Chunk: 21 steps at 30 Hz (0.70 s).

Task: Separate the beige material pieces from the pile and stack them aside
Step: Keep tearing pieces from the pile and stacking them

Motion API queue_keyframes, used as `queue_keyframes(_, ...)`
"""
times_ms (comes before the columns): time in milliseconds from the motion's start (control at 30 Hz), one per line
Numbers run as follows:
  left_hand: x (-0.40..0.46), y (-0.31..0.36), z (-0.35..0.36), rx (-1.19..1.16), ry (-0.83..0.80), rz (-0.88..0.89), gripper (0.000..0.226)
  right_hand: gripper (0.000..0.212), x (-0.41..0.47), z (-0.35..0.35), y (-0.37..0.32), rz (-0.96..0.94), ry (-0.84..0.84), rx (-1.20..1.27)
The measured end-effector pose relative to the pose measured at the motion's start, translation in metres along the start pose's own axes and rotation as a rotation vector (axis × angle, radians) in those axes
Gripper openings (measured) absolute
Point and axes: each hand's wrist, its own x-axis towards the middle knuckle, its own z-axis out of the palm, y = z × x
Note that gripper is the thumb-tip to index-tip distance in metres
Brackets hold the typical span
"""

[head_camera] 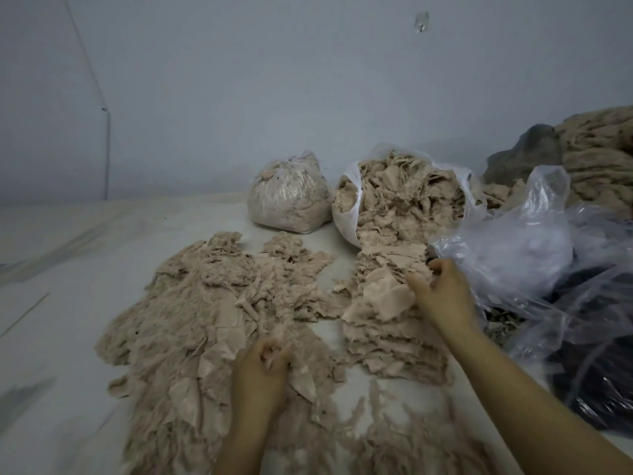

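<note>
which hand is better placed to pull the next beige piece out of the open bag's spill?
Right. The right hand already rests on the layered beige pieces spilling from the open bag, fingers curled into them. The left hand is nearer, gripping scraps in the spread pile.

Hands apparently gripping beige pieces (212, 303)

Your view is dim and flat, with a cool bluish cast over the wall (308, 80) and no clear light source. Shadows are soft and faint. You get mild glare on the clear plastic bag (520, 241) at right. Detail is soft and grainy throughout, and the wide lens bends lines near the edges.
</note>
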Motion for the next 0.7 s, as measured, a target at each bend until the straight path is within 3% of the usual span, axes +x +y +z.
queue_keyframes(67,0.000,-0.005,-0.002,0.227,-0.090,-0.028,0.047,0.020,-0.027,0.008,-0.002,-0.174,0.051,0.061)
queue_keyframes(100,0.000,-0.007,-0.003,0.264,-0.131,-0.055,0.055,0.010,-0.046,0.018,-0.001,-0.238,-0.045,0.092)
queue_keyframes(133,0.000,-0.007,-0.003,0.260,-0.165,-0.072,0.052,0.010,-0.065,0.031,0.000,-0.279,-0.223,0.099)
queue_keyframes(200,-0.002,-0.010,-0.002,0.181,-0.163,-0.048,0.024,0.029,-0.106,0.059,0.006,-0.239,-0.600,0.050)
queue_keyframes(233,-0.004,-0.009,-0.002,0.132,-0.139,-0.028,0.012,0.039,-0.121,0.072,0.010,-0.226,-0.697,-0.018)
queue_keyframes(300,-0.005,-0.011,-0.003,0.071,-0.060,0.010,0.024,0.032,-0.132,0.091,0.018,-0.302,-0.658,-0.118)
queue_keyframes(333,-0.005,-0.012,-0.005,0.059,-0.036,0.031,0.028,0.019,-0.133,0.094,0.021,-0.322,-0.593,-0.077)
queue_keyframes(467,-0.001,-0.016,-0.015,0.158,0.063,0.064,0.024,0.017,-0.125,0.085,0.019,-0.190,-0.386,0.225)
queue_keyframes(567,-0.006,-0.009,-0.013,0.228,0.156,0.259,0.028,0.013,-0.123,0.078,0.012,-0.198,-0.401,0.298)
queue_keyframes(700,-0.018,0.017,0.001,-0.109,-0.285,0.255,0.023,0.030,-0.130,0.072,0.005,-0.258,-0.469,0.404)
